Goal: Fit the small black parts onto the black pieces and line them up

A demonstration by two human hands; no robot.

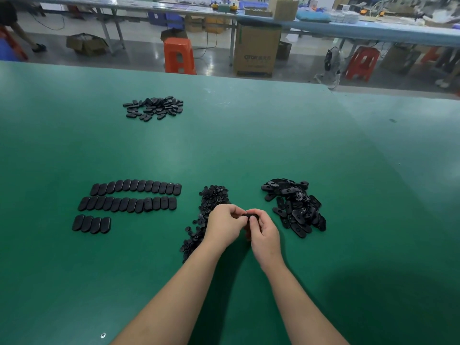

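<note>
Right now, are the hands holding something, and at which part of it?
Yes. Both hands, left hand and right hand, pinch one black oval piece between them, fingertips at its two ends. Whether a small part is held too cannot be told.

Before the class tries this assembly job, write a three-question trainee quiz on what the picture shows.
1. True or false: the third, nearest row of lined-up oval pieces is shorter than the two rows behind it.
2. Which heap lies to the right of the hands? A) small round parts B) loose oval pieces C) orange stools
3. Fill in: the left hand and right hand together hold one black ____.

Key
1. True: four pieces there; the longer rows hold far more.
2. B: the loose oval pieces; the small round parts lie left, partly under the left hand.
3. oval piece.
</note>
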